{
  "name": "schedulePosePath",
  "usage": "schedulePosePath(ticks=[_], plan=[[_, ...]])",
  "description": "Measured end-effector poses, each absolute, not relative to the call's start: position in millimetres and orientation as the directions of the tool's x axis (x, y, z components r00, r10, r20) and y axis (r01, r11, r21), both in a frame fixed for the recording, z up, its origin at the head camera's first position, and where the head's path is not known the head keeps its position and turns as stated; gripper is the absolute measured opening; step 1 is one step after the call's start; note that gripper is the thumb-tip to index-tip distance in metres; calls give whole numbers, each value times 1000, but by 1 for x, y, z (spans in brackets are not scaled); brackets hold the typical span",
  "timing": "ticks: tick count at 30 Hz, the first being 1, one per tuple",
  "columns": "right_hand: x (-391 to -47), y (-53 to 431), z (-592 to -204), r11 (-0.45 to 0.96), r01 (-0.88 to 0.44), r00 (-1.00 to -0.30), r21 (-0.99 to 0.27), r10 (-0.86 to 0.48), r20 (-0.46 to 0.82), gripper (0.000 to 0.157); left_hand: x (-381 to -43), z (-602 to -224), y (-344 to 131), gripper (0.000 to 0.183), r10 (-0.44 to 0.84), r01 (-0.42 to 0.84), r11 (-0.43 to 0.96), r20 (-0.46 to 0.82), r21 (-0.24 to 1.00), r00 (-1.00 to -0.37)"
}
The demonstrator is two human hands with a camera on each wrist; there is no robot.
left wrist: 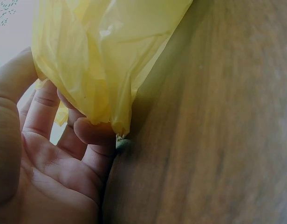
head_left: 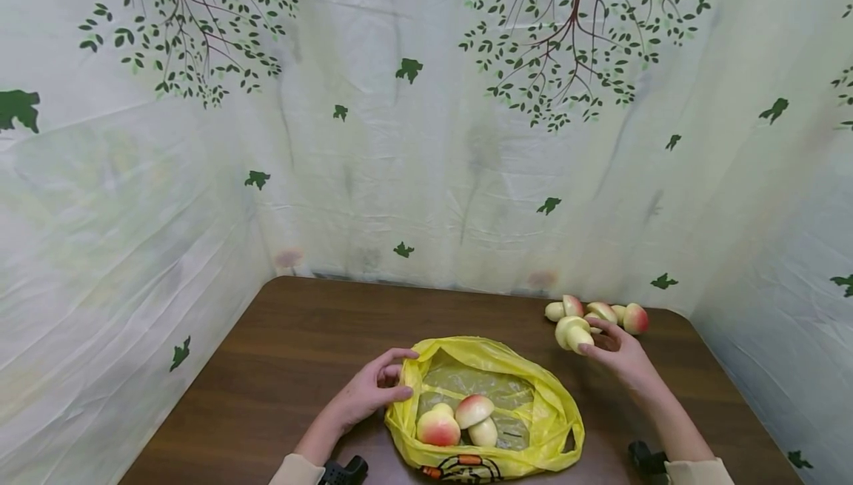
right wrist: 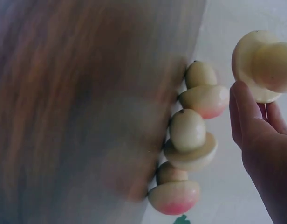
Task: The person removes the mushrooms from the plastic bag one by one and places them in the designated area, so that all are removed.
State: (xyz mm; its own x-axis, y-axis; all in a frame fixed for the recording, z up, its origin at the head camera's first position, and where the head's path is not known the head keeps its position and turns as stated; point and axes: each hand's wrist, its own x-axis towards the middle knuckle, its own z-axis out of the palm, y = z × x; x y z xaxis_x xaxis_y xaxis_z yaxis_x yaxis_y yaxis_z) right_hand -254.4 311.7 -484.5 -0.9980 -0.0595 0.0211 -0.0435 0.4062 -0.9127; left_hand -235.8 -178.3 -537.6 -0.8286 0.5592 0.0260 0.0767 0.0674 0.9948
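A yellow plastic bag [head_left: 489,348] lies with its mouth spread on the table. Inside it are two toy mushrooms, one on its side [head_left: 438,426] and one with a red-tinged cap [head_left: 475,411]. My left hand [head_left: 369,392] holds the bag's left rim; the left wrist view has the yellow plastic [left wrist: 111,60] between thumb and fingers. Above the table at the right, my right hand [head_left: 620,355] pinches a cream toy mushroom [head_left: 573,333] by its edge, also seen in the right wrist view as a pale mushroom [right wrist: 255,65].
Three more toy mushrooms [head_left: 634,318] lie in a row near the back right edge of the brown table [head_left: 320,337]. Behind and beside the table hangs a pale curtain [head_left: 413,174] printed with leaves and branches. A loop handle [head_left: 569,444] sticks out at the bag's right.
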Motion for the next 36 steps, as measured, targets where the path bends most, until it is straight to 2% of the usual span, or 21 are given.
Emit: schedulePosePath(ticks=[13,20,36], plan=[[-267,319,-494,522,-53,-999,-851,-22,49,66,-236,-537,-177,60,561,75,63,27,995,-827],[-272,320,-494,553,-94,-995,-828,-40,86,67,-236,-536,-177,59,561,73,62,26,995,-828],[-277,323,-501,598,-90,-996,-797,-55,71,72,-236,-535,-178,59,551,65,85,7,994,-834]])
